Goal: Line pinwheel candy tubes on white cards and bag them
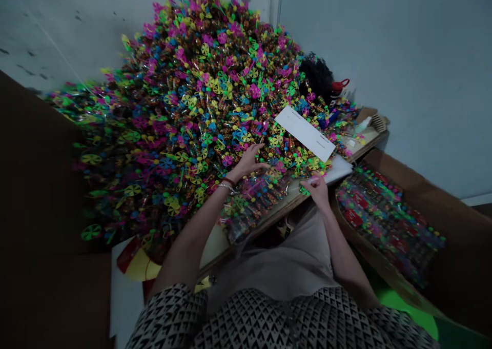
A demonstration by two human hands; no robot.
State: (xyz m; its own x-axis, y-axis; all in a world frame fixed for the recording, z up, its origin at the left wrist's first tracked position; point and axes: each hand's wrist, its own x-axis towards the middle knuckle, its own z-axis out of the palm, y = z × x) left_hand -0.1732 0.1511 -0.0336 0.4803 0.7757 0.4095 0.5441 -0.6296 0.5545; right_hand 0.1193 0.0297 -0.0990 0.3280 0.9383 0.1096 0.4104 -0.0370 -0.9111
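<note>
A paper card (305, 132) lies on the pinwheel heap (180, 98), a packed cardboard box (418, 180) to its right.

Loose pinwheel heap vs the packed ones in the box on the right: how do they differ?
The loose heap of cellophane-wrapped pinwheels is a jumbled mound, pointing every way; the packed rows of wrapped pinwheels lie orderly in the brown cardboard box. The heap is far larger. Red labels show clearly on the packed rows, not on the heap. Both share bright pink, green and blue colours.

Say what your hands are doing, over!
Left hand open on heap of clear-bagged neon plastic pinwheels. Right hand curled at heap's edge. White paper strip beyond.
</note>
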